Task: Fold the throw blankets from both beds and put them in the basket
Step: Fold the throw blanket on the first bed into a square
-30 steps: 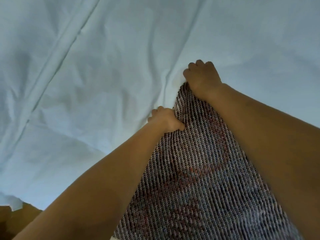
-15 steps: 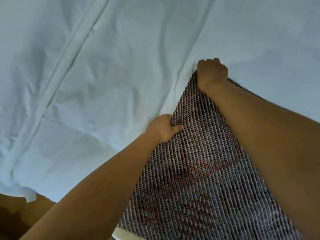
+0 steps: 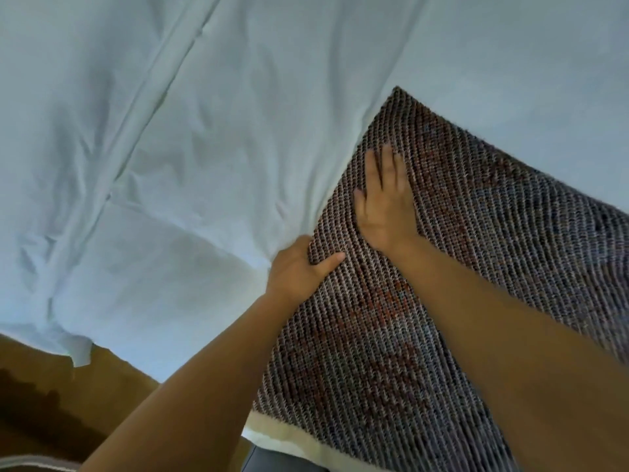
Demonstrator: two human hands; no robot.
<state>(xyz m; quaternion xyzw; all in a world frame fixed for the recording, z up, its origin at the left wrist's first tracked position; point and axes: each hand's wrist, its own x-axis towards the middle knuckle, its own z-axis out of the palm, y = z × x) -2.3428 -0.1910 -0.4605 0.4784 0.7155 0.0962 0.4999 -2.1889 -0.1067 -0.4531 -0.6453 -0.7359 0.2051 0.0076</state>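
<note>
Half a second back the right hand [image 3: 386, 202] was a fist bunched on the far corner of the throw blanket [image 3: 391, 335]; now it has let go of that corner and lies flat on the weave, palm down, fingers spread and pointing away from the person, gripping nothing. That corner, freed, sits out on the bed as a clean point beyond the fingertips. More of the blanket shows along its right-hand edge than before, running down toward the right of the view.

From where I stand, the left hand [image 3: 301, 267] has kept its place at the blanket's left edge. It is closed on that edge, thumb lying on top of the weave and the other fingers tucked underneath, out of sight, so the fabric is pinched between them. It sits just nearer the person than the right hand, the two close but not touching.

The blanket is a coarse woven piece in dark brown and grey with reddish patches, lying across the white bedsheet [image 3: 204, 148], which is creased and has a long seam running diagonally at the left. Near the person, the blanket reaches past the pale edge of the mattress [image 3: 282, 441]. Brown wooden flooring [image 3: 68, 396] shows at lower left, below a hanging corner of the sheet.
</note>
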